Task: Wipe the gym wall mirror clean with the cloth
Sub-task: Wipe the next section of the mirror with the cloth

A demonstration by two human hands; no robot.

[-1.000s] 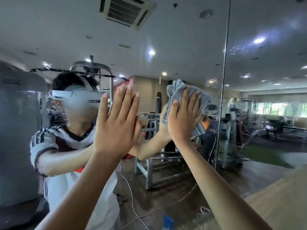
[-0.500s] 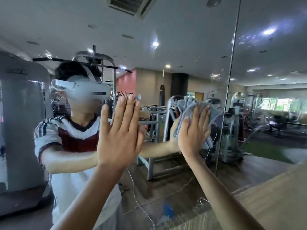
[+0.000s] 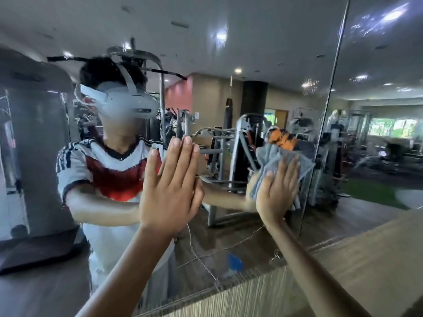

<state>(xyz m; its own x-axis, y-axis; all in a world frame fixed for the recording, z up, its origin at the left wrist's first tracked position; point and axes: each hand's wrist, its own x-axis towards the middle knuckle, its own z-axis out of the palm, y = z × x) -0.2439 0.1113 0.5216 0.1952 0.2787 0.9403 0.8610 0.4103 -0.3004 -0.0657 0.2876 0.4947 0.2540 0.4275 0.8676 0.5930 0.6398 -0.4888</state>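
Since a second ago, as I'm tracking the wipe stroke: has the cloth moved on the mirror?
Yes. The cloth under the right hand has slid down and right, nearer the vertical seam and lower edge of the mirror.

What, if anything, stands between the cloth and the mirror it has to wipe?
Nothing visible: the right hand presses the cloth flat against the mirror. The left hand rests on the mirror to its left, apart from the cloth.

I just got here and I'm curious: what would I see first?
Two hands lie flat on the wall mirror: the left hand bare at the middle, the right hand pressing a grey cloth to the glass further right. Left of them, the mirror shows a person wearing a white headset and a red-and-white jersey.
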